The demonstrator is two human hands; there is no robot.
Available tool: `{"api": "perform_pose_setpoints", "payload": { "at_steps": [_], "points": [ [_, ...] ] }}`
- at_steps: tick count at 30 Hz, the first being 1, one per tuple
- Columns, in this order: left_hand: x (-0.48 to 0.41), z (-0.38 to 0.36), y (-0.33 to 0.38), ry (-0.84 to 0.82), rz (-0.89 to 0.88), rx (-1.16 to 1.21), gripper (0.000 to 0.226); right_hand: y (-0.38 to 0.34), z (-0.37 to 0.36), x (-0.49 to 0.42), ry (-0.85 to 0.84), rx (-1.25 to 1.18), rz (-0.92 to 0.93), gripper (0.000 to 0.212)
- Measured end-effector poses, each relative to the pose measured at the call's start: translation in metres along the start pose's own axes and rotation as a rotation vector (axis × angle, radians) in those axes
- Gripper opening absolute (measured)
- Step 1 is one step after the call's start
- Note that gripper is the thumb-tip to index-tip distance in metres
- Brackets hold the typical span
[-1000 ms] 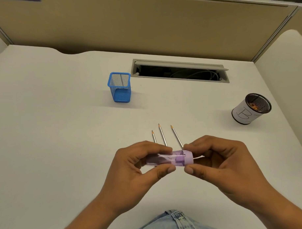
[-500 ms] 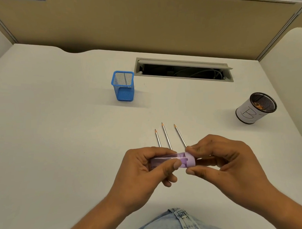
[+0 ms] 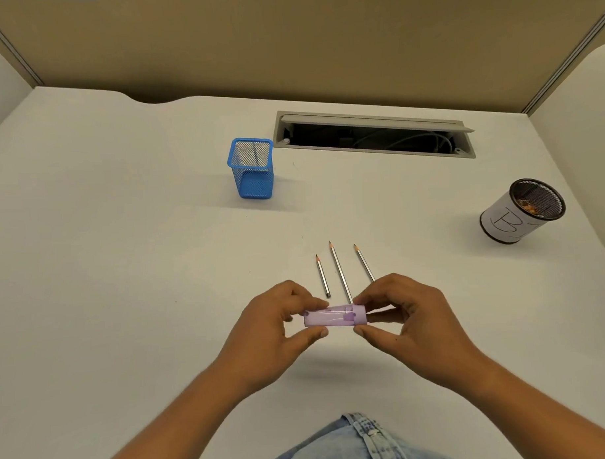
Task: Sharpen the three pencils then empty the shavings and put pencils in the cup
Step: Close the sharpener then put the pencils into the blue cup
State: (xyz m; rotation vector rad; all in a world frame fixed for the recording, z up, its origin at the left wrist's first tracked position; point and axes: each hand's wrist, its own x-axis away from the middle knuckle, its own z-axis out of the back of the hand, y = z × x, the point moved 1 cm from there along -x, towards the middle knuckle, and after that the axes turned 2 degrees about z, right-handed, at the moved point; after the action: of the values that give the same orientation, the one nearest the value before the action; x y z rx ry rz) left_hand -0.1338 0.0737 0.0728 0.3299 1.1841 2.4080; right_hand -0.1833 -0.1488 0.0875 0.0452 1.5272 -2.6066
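Across the middle of the frame the white desk (image 3: 124, 270) is stretching away toward a beige partition, with a cable slot (image 3: 373, 137) lying open at upper centre; at the right edge a white-wrapped mesh cup (image 3: 520, 218) is standing with what look like orange shavings showing inside it; up and left of centre a blue mesh cup (image 3: 251, 169) is standing upright, well apart from the hands. Lower centre, the left hand (image 3: 267, 337) is pinching the clear end of the purple sharpener (image 3: 334, 316) between thumb and fingers, and the right hand (image 3: 410, 325) is closing on the solid purple cap end, so both are gripping the one sharpener, held level above the desk. Just beyond it the three pencils (image 3: 340, 272) are lying side by side, points sharp and aiming toward the top of the frame; the longer two are running under the hands. My guess is that the sharpening is done and the sharpener is being closed up, or possibly opened, around the emptying step; next comes setting it down, then gathering the pencils and carrying them to the blue cup, points kept clear of its rim.
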Motion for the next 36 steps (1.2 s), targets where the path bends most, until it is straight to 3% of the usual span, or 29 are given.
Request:
{"api": "perform_pose_setpoints", "payload": {
  "at_steps": [4,12,36],
  "points": [
    [-0.010,-0.014,-0.027,0.034,-0.011,-0.218,0.025,0.029,-0.022,-0.011,-0.061,0.265,-0.036,0.024],
    [-0.028,-0.034,-0.056,0.002,0.047,-0.318,0.025,0.060,-0.046,-0.034,-0.142,0.510,-0.105,0.023],
    [-0.035,-0.045,-0.071,0.051,0.019,-0.304,0.031,0.065,-0.050,-0.044,-0.216,0.611,-0.119,0.020]
  ]
}}
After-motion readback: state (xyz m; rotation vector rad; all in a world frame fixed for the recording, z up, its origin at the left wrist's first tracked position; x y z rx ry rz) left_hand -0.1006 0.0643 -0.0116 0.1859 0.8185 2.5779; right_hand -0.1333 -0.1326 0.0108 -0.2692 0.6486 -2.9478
